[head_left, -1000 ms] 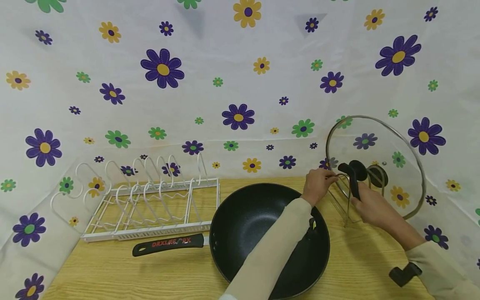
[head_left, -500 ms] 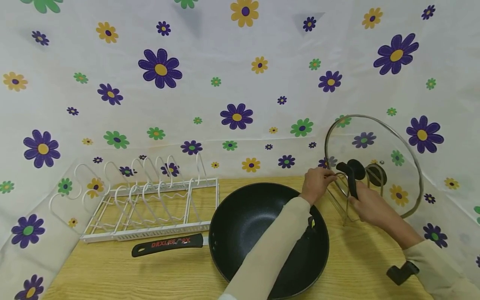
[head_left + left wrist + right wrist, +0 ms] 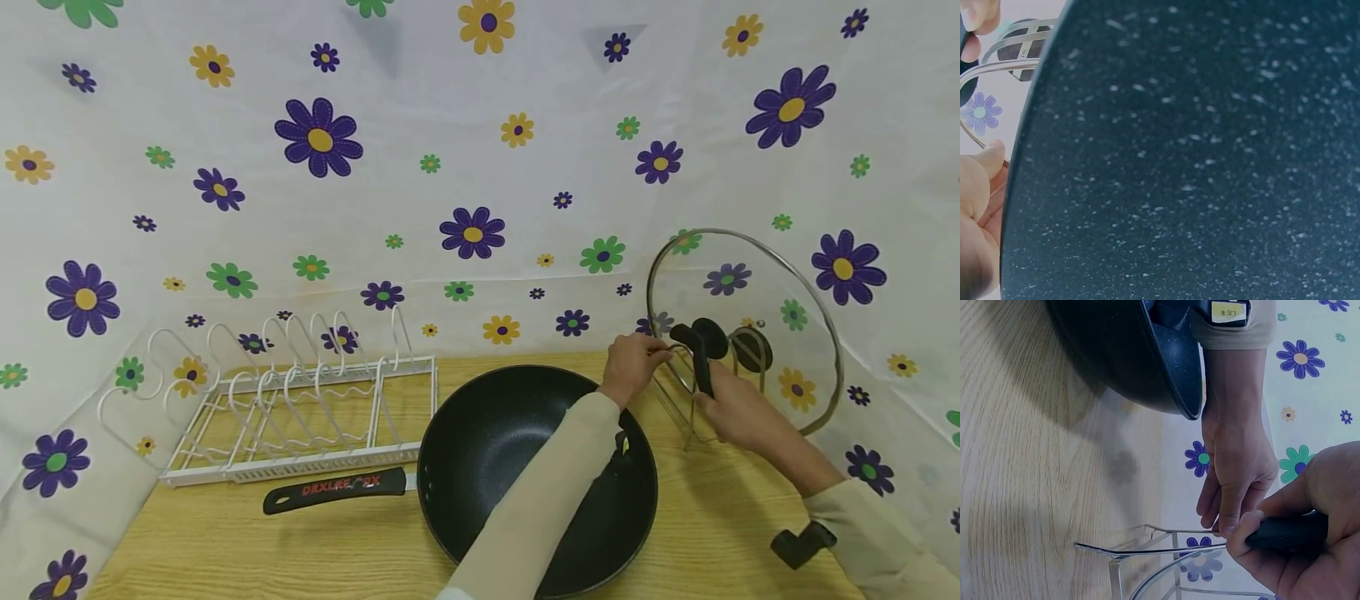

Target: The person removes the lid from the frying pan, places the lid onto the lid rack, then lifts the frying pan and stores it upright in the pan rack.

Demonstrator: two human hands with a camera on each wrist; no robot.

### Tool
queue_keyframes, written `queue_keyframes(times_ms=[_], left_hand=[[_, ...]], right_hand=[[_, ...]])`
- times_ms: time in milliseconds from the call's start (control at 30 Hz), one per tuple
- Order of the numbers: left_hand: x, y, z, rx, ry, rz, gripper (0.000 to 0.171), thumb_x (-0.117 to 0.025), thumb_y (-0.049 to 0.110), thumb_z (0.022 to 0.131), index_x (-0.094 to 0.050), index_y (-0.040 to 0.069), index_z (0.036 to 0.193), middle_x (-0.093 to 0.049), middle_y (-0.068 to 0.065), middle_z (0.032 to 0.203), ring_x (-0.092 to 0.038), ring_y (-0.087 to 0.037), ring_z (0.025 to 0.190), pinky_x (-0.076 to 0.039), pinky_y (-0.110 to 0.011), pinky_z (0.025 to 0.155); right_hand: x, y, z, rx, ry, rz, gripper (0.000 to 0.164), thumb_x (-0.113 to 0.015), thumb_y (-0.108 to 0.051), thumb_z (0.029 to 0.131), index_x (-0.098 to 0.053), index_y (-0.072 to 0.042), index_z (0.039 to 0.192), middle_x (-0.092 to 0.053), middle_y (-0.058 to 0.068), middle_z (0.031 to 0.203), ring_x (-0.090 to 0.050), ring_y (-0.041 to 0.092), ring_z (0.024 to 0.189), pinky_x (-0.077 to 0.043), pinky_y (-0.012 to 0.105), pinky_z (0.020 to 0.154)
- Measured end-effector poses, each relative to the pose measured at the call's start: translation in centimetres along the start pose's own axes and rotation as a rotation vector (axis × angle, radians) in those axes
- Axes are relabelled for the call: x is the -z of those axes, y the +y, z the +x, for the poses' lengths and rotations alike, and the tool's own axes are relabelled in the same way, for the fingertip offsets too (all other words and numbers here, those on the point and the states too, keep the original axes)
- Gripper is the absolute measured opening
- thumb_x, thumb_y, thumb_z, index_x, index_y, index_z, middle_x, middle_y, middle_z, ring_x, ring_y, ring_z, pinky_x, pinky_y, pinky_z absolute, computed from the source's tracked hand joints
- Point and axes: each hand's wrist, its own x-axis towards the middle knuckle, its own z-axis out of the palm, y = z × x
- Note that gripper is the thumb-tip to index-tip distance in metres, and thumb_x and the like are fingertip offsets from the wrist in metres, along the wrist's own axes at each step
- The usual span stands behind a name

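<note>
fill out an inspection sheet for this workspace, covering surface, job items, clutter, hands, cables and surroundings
surface: wood-grain table, bearing the cookware and racks
job's things: glass lid stands on edge at the metal wire rack; whether it is fully seated cannot be told
clutter: black wok under the left sleeve, its long handle in front of the white rack
hands: left hand pinches a wire of the wire rack; right hand grips the black handle at the lid
cables: nothing seen
surroundings: white sheet printed with purple, yellow and green flowers
</note>
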Motion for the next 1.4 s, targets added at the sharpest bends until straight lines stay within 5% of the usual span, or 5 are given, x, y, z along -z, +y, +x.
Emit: queue_keyframes(times_ms=[133,500,1400], left_hand=[[0.07,0.0,0.04,0.003,-0.006,0.007,0.02,-0.068,0.029,0.098,-0.082,0.018,0.106,-0.079,0.006,0.101,-0.071,-0.001,0.087,-0.049,-0.009,0.07],[0.25,0.08,0.02,0.0,-0.004,0.01,0.019,-0.069,0.028,0.098,-0.083,0.017,0.106,-0.079,0.005,0.101,-0.072,-0.004,0.088,-0.05,-0.01,0.07],[0.76,0.36,0.07,0.024,-0.025,0.015,0.019,-0.069,0.027,0.098,-0.082,0.017,0.107,-0.079,0.005,0.101,-0.07,-0.002,0.086,-0.049,-0.009,0.069]], right_hand=[[-0.08,-0.04,0.08,0.001,0.001,-0.006,0.026,-0.045,-0.007,0.105,-0.041,0.012,0.123,-0.053,0.007,0.065,-0.056,0.019,0.05,-0.045,0.036,0.049],[-0.03,-0.2,0.11,0.001,-0.002,-0.011,0.021,-0.045,-0.006,0.105,-0.044,0.01,0.119,-0.053,0.008,0.066,-0.056,0.02,0.05,-0.045,0.037,0.05],[0.03,-0.61,0.14,-0.031,-0.003,-0.009,0.03,-0.047,-0.01,0.105,-0.043,0.011,0.127,-0.054,0.007,0.064,-0.06,0.025,0.052,-0.044,0.037,0.05]])
